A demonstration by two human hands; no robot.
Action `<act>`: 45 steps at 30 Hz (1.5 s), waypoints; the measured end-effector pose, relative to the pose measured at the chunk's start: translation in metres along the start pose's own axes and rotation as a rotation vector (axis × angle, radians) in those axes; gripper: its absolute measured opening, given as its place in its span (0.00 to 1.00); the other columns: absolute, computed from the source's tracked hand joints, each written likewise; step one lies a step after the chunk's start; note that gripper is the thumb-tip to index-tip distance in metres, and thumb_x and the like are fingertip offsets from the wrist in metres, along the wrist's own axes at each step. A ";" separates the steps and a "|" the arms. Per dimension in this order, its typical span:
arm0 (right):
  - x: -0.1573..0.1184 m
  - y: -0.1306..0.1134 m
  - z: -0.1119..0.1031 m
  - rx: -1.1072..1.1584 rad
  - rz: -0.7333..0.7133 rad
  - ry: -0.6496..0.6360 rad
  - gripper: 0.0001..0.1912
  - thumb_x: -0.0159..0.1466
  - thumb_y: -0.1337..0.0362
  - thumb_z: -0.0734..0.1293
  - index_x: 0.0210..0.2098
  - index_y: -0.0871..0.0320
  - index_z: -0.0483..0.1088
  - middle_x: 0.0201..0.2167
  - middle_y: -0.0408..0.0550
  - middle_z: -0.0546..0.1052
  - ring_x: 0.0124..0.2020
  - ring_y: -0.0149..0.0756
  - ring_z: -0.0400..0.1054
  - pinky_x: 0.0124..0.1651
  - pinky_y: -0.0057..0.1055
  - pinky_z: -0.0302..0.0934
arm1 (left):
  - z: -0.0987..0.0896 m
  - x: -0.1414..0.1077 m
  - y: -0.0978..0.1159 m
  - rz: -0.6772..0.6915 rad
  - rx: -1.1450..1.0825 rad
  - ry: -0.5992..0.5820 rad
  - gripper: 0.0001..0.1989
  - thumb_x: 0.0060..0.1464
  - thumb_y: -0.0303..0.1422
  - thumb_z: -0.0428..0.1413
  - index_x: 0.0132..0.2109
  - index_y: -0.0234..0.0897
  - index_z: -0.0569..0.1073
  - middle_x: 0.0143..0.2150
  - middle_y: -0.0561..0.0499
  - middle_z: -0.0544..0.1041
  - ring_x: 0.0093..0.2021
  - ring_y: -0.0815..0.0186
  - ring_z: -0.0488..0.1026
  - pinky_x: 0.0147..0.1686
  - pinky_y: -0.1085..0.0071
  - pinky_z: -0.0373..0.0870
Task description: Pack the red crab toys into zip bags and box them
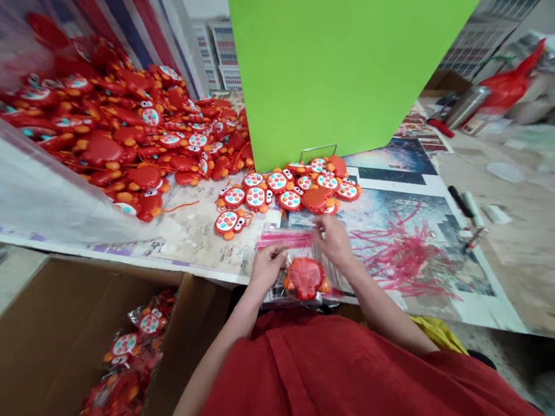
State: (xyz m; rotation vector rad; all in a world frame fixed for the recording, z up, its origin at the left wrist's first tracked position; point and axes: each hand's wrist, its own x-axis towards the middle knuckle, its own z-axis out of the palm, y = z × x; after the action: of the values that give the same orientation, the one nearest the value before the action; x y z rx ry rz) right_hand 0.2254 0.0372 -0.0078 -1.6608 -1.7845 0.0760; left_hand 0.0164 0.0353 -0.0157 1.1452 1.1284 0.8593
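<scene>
Toy [306, 278]: in your clear bag [288, 239], at the table [195, 234] edge.
Left hand [266, 268]: nearly closed, pinching the bag's upper left.
Right hand [335, 240]: curled by its upper right; grip unclear.

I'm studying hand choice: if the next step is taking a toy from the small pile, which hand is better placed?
Probably the right hand: it is nearer the small pile; the left hand sits farther back, at the bag.
</scene>
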 end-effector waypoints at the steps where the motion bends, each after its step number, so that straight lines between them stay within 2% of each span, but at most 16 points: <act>1: -0.003 0.020 -0.009 -0.049 0.045 0.025 0.13 0.58 0.70 0.59 0.40 0.60 0.71 0.32 0.52 0.75 0.35 0.42 0.66 0.42 0.37 0.59 | -0.001 0.002 -0.001 -0.026 -0.024 0.021 0.12 0.48 0.30 0.59 0.41 0.34 0.78 0.33 0.50 0.79 0.27 0.68 0.73 0.32 0.70 0.72; 5: -0.032 0.100 -0.053 -0.279 0.350 0.097 0.10 0.55 0.68 0.60 0.31 0.60 0.74 0.28 0.53 0.74 0.33 0.43 0.66 0.39 0.37 0.58 | -0.007 0.006 -0.004 -0.080 -0.080 0.087 0.11 0.46 0.30 0.60 0.39 0.33 0.78 0.29 0.52 0.78 0.26 0.69 0.72 0.30 0.72 0.70; 8: -0.052 0.128 -0.074 -0.250 0.467 0.086 0.12 0.57 0.64 0.61 0.32 0.60 0.76 0.28 0.53 0.76 0.32 0.43 0.67 0.38 0.37 0.59 | -0.008 0.007 -0.005 -0.068 -0.091 0.077 0.11 0.46 0.32 0.60 0.39 0.34 0.78 0.30 0.51 0.78 0.26 0.69 0.72 0.31 0.73 0.70; 10: -0.054 0.124 -0.074 -0.117 0.419 0.085 0.14 0.59 0.59 0.63 0.35 0.60 0.76 0.31 0.54 0.77 0.35 0.43 0.69 0.40 0.37 0.61 | -0.009 0.008 -0.006 -0.051 -0.087 0.063 0.12 0.45 0.33 0.61 0.39 0.34 0.78 0.31 0.51 0.79 0.27 0.69 0.73 0.32 0.72 0.70; 13: -0.040 0.098 -0.055 0.033 0.248 0.041 0.16 0.62 0.55 0.64 0.41 0.59 0.76 0.37 0.54 0.77 0.40 0.44 0.69 0.45 0.39 0.61 | -0.009 0.009 -0.008 -0.033 -0.093 0.053 0.13 0.44 0.34 0.62 0.39 0.34 0.78 0.34 0.49 0.80 0.29 0.68 0.74 0.33 0.71 0.70; 15: -0.024 0.078 -0.038 0.007 0.111 -0.026 0.16 0.62 0.57 0.65 0.47 0.56 0.76 0.39 0.54 0.75 0.43 0.45 0.67 0.48 0.41 0.59 | -0.010 0.009 -0.009 -0.028 -0.106 0.049 0.12 0.44 0.34 0.62 0.38 0.34 0.78 0.34 0.49 0.80 0.30 0.67 0.74 0.34 0.71 0.71; 18: -0.003 0.055 -0.013 -0.113 -0.003 -0.119 0.17 0.62 0.62 0.66 0.51 0.53 0.74 0.38 0.53 0.73 0.42 0.46 0.64 0.46 0.41 0.56 | -0.010 0.009 -0.010 -0.034 -0.115 0.044 0.11 0.44 0.33 0.62 0.37 0.34 0.78 0.34 0.50 0.80 0.30 0.68 0.74 0.34 0.71 0.71; 22: 0.010 0.038 0.004 -0.210 -0.067 -0.230 0.11 0.61 0.65 0.67 0.42 0.51 0.79 0.36 0.52 0.73 0.42 0.46 0.61 0.44 0.39 0.52 | -0.011 0.008 -0.010 -0.053 -0.117 0.041 0.09 0.46 0.30 0.60 0.37 0.34 0.78 0.32 0.51 0.79 0.28 0.69 0.73 0.33 0.72 0.70; 25: 0.010 0.037 0.000 -0.274 -0.053 -0.216 0.07 0.62 0.64 0.67 0.33 0.52 0.79 0.35 0.51 0.74 0.42 0.45 0.60 0.46 0.40 0.49 | -0.011 0.008 -0.010 -0.048 -0.102 0.043 0.08 0.47 0.30 0.59 0.37 0.34 0.78 0.31 0.51 0.78 0.28 0.70 0.73 0.32 0.73 0.70; 28: 0.000 0.050 -0.016 -0.357 0.007 -0.185 0.08 0.64 0.62 0.66 0.34 0.53 0.78 0.35 0.51 0.75 0.42 0.44 0.59 0.47 0.41 0.47 | -0.011 0.007 -0.010 -0.041 -0.079 0.045 0.08 0.47 0.30 0.59 0.37 0.35 0.78 0.29 0.52 0.77 0.28 0.70 0.72 0.32 0.73 0.70; 35: -0.049 0.127 -0.070 -0.584 0.326 -0.069 0.13 0.63 0.61 0.62 0.33 0.55 0.79 0.34 0.53 0.73 0.42 0.47 0.58 0.48 0.45 0.47 | -0.011 0.007 -0.008 -0.067 -0.161 0.028 0.10 0.43 0.34 0.62 0.35 0.34 0.76 0.28 0.54 0.74 0.28 0.69 0.71 0.31 0.71 0.73; 37: -0.059 0.138 -0.080 -0.615 0.394 -0.003 0.14 0.61 0.66 0.61 0.40 0.55 0.78 0.40 0.54 0.73 0.43 0.47 0.59 0.48 0.46 0.49 | -0.012 0.006 -0.006 -0.070 -0.153 0.016 0.12 0.43 0.35 0.62 0.35 0.34 0.76 0.28 0.54 0.74 0.28 0.69 0.71 0.32 0.71 0.73; 39: -0.061 0.137 -0.083 -0.591 0.392 0.080 0.22 0.57 0.70 0.61 0.49 0.56 0.75 0.45 0.56 0.71 0.44 0.47 0.60 0.47 0.45 0.51 | -0.012 0.005 -0.003 -0.068 -0.132 -0.003 0.12 0.43 0.37 0.62 0.35 0.34 0.76 0.29 0.53 0.75 0.28 0.69 0.71 0.32 0.71 0.72; 41: -0.057 0.123 -0.079 -0.503 0.323 0.127 0.23 0.58 0.69 0.61 0.51 0.59 0.73 0.44 0.58 0.71 0.43 0.46 0.61 0.47 0.44 0.53 | -0.012 0.004 -0.001 -0.066 -0.107 -0.018 0.13 0.43 0.37 0.63 0.35 0.34 0.76 0.29 0.53 0.75 0.29 0.69 0.72 0.32 0.72 0.71; 43: -0.050 0.100 -0.067 -0.377 0.244 0.108 0.17 0.61 0.63 0.61 0.45 0.59 0.76 0.39 0.56 0.72 0.41 0.45 0.63 0.47 0.43 0.55 | -0.012 0.003 0.000 -0.068 -0.094 -0.028 0.12 0.42 0.37 0.63 0.34 0.34 0.75 0.29 0.53 0.75 0.29 0.69 0.72 0.31 0.73 0.71; 45: -0.041 0.071 -0.049 -0.258 0.197 0.033 0.16 0.64 0.56 0.61 0.37 0.57 0.78 0.36 0.54 0.73 0.40 0.44 0.64 0.47 0.42 0.55 | -0.011 0.002 0.002 -0.071 -0.114 -0.022 0.12 0.42 0.37 0.63 0.33 0.35 0.73 0.28 0.54 0.73 0.28 0.70 0.71 0.30 0.74 0.70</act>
State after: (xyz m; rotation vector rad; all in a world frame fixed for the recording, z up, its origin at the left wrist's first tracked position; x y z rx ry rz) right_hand 0.3094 -0.0066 -0.0225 -2.0062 -1.6562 -0.0981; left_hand 0.0065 0.0401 -0.0148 1.0132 1.0824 0.8435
